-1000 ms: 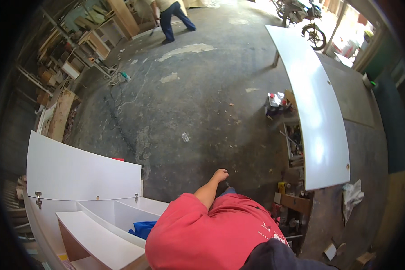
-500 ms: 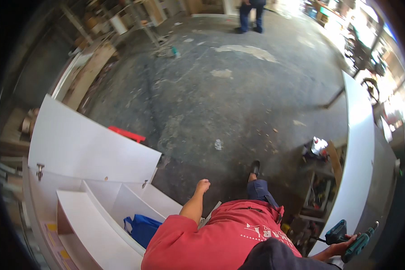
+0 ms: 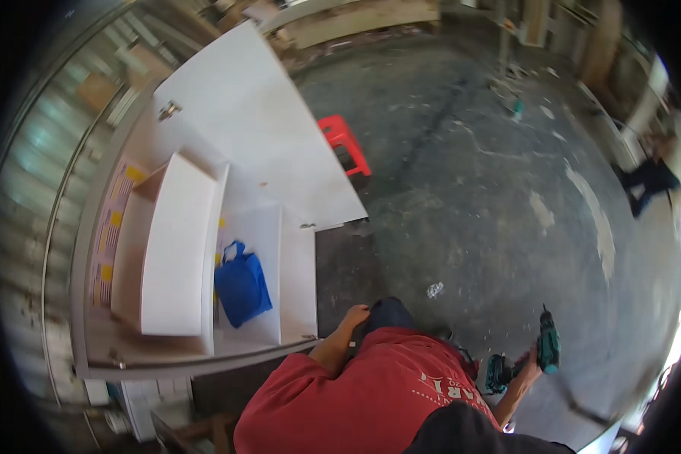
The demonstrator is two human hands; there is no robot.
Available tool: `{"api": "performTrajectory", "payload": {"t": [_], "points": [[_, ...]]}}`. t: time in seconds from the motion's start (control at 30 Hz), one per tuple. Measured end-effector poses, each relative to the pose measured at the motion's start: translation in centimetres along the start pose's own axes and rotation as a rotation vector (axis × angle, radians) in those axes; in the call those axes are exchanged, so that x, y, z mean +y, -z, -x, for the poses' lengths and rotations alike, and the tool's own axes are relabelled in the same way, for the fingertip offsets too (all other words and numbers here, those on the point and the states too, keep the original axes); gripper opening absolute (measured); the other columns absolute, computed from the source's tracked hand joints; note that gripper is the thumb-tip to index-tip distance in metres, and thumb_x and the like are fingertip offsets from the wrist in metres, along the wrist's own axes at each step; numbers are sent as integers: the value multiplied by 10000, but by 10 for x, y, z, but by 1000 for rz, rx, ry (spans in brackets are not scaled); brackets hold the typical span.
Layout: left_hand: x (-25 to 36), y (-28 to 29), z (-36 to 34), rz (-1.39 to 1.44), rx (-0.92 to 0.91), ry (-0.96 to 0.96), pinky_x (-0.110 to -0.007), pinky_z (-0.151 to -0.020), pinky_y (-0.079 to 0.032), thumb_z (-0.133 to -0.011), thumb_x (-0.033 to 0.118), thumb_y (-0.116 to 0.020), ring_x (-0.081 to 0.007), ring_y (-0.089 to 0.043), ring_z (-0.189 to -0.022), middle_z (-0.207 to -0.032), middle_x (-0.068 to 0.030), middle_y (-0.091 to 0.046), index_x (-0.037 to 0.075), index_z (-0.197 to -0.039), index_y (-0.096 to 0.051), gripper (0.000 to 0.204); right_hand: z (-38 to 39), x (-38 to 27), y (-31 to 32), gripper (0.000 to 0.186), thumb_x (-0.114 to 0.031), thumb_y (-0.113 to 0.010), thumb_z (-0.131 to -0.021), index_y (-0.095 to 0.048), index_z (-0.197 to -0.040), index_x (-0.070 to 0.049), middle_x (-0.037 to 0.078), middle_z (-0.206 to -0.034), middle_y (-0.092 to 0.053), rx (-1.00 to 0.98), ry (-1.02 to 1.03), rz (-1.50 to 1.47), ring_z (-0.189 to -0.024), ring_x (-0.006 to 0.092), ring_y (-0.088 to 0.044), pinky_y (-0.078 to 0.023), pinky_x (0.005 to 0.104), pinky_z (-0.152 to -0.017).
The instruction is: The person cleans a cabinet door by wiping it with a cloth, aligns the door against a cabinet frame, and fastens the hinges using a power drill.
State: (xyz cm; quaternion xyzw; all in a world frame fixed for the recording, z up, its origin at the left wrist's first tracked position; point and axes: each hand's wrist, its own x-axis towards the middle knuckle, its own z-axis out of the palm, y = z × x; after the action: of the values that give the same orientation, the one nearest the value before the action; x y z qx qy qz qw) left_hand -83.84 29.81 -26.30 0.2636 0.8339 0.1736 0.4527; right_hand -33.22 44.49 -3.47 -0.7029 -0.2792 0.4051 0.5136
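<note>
- Here's the right hand [image 3: 533,365], fingers wrapped around the handle of a green-and-black plastic power drill [image 3: 550,349], out over the grey concrete floor [image 3: 469,219], well right of the cabinet's near right corner.
- The dark, slim bit [image 3: 544,310] points forward, away from the body; that looks the sound way to carry it, ideally with the index finger off the trigger, though I can't tell where that finger rests.
- Over to the left hand [image 3: 356,316]: fingers loosely curled, no object visible in them, beside the dark trouser leg [image 3: 388,312] and just off that same corner.
- The open white-panelled cabinet with a grey rim [image 3: 204,369] spreads out on the left; a wide berth for the bit would spare its smooth faces.
- A blue fabric bag [image 3: 242,291] sits in a compartment towards the near edge, best kept clear of any spinning bit.
- Careful footing matters too: crumpled pale litter [image 3: 434,290] lies ahead on the floor.
</note>
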Motion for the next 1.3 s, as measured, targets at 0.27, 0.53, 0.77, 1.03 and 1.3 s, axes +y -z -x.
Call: {"api": "performTrajectory", "payload": {"t": [0.27, 0.53, 0.77, 1.03, 1.3], "points": [[5, -9, -51, -3, -121, 66, -405, -967, -485, -794, 319, -601, -343, -629, -1125, -1194, -191, -664, 58, -1244, -647, 522, -42, -115, -261, 270, -191, -735, -863, -655, -1016, 17, 34, -755, -624, -682, 547, 392, -644, 121, -558, -467, 308, -605], [197, 135, -53, 589, 211, -273, -356, -940, -500, -884, 270, -682, -219, -620, -1136, -1241, -141, -639, 46, -1431, -449, 635, 17, -150, -457, 305, -201, -752, -835, -687, -1057, -2, 93, -883, -723, -1266, 665, 406, -778, 135, -657, -515, 318, -712], [307, 238, -15, 889, 483, -597, -381, -992, -469, -871, 136, -707, -235, -570, -1208, -1367, -153, -538, 25, -1449, -412, 658, 106, -160, -596, 441, -139, -714, -838, -577, -1237, -8, 150, -1079, -697, -1813, 454, 386, -925, 180, -658, -520, 327, -818], [309, 301, 21, 529, 1172, -92, -306, -817, -513, -869, 133, -731, -159, -633, -971, -1117, -81, -656, 3, -1123, -668, 292, 193, -202, -665, 829, -335, -664, -898, -229, -1537, -37, 266, -1266, -585, -2461, 421, 392, -1129, 311, -605, -452, 384, -988], [283, 405, 43, 1502, 1435, -475, -267, -552, -481, -897, 41, -635, -143, -591, -635, -960, -124, -660, -18, -1087, -603, 202, 279, -346, -765, 428, -214, -761, -808, -632, -1184, -56, 150, -1084, -668, -2084, 1586, -215, -964, 331, -642, -517, 411, -856]]}}
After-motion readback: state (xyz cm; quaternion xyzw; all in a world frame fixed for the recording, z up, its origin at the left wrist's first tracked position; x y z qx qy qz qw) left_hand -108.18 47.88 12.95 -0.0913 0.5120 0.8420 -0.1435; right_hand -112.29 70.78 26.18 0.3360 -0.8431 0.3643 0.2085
